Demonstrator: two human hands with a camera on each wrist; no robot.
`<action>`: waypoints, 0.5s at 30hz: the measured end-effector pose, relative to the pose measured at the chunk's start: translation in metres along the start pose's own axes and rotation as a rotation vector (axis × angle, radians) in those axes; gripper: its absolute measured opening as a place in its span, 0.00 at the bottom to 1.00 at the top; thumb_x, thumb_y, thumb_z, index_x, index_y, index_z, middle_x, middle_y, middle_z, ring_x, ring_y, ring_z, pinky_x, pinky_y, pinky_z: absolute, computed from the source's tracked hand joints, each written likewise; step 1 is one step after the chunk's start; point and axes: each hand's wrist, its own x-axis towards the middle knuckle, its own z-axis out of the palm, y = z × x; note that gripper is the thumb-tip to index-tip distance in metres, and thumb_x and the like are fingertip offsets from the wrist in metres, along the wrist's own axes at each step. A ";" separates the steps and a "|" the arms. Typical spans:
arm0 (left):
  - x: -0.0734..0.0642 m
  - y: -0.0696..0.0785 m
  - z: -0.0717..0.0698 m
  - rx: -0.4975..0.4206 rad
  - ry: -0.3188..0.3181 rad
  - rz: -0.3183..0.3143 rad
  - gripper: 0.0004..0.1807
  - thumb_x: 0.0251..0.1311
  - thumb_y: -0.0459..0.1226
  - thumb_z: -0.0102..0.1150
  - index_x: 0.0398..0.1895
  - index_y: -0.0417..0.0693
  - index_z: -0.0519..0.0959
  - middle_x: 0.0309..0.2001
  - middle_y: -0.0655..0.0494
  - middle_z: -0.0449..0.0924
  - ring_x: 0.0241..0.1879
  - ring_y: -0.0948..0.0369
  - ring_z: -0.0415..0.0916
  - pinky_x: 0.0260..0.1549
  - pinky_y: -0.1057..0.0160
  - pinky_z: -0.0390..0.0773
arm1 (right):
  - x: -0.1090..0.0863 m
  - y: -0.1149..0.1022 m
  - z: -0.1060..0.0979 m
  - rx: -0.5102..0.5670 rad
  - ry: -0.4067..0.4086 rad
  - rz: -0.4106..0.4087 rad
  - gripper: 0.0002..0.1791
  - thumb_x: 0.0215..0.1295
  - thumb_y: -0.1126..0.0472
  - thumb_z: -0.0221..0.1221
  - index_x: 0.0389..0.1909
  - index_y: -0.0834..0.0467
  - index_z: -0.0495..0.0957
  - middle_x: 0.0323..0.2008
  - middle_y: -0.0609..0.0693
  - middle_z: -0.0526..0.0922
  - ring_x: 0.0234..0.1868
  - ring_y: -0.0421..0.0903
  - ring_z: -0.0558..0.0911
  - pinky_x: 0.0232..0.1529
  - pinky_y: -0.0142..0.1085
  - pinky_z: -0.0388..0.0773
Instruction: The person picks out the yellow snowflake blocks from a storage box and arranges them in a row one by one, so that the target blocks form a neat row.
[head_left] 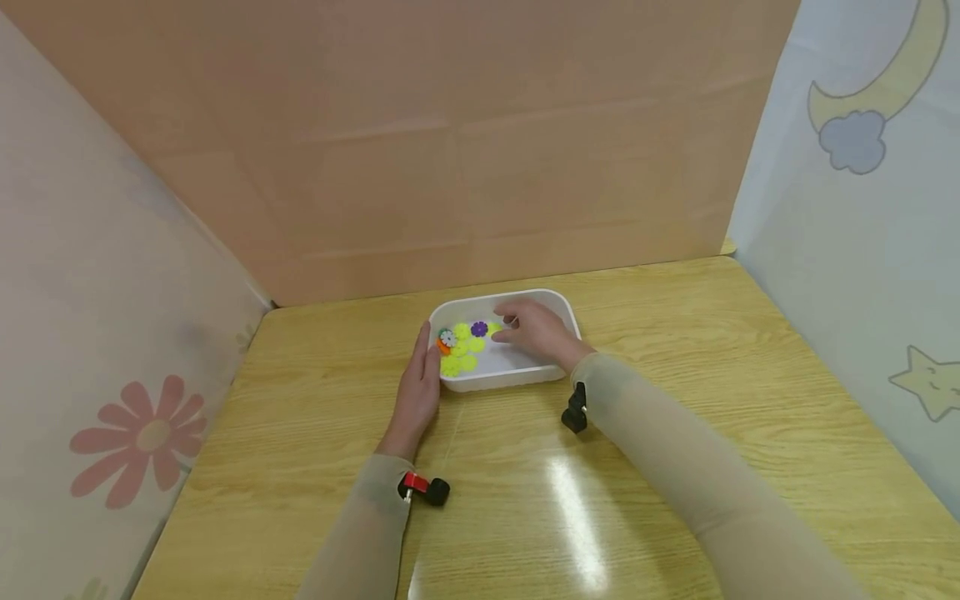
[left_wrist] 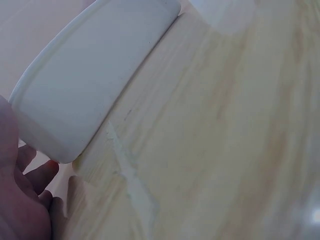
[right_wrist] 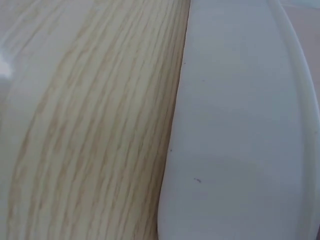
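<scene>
On my remote feed, left hand (head_left: 418, 390) lies straight-fingered against white tray (head_left: 510, 379); right hand (head_left: 536, 327) over it, fingertips apart near yellow pieces (head_left: 468, 362).

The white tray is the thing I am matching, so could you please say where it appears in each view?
Head: the white tray is near the centre, the left hand at its left end.
Left wrist: upper left, outer wall slanting.
Right wrist: right half, wall running top to bottom.
Shared landmark: the wooden tabletop beside the tray.
</scene>
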 end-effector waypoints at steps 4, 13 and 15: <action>0.001 0.002 0.000 0.004 -0.001 -0.003 0.34 0.89 0.59 0.34 0.92 0.75 0.45 0.89 0.68 0.47 0.88 0.56 0.44 0.85 0.42 0.48 | 0.004 0.000 0.000 -0.023 -0.010 0.001 0.30 0.75 0.56 0.72 0.74 0.61 0.80 0.58 0.57 0.86 0.59 0.54 0.82 0.67 0.50 0.79; 0.006 0.001 -0.003 0.019 -0.001 0.025 0.34 0.90 0.57 0.33 0.93 0.72 0.46 0.89 0.66 0.48 0.88 0.56 0.46 0.85 0.44 0.49 | 0.010 0.000 0.004 -0.072 -0.044 -0.001 0.29 0.75 0.58 0.72 0.73 0.63 0.80 0.57 0.59 0.84 0.58 0.54 0.79 0.66 0.48 0.77; 0.007 -0.001 -0.004 0.018 -0.003 0.027 0.34 0.90 0.56 0.34 0.93 0.71 0.47 0.89 0.66 0.48 0.88 0.56 0.46 0.85 0.44 0.49 | 0.010 -0.001 0.005 -0.088 -0.050 -0.006 0.30 0.75 0.58 0.72 0.74 0.62 0.80 0.59 0.60 0.83 0.60 0.55 0.79 0.68 0.48 0.77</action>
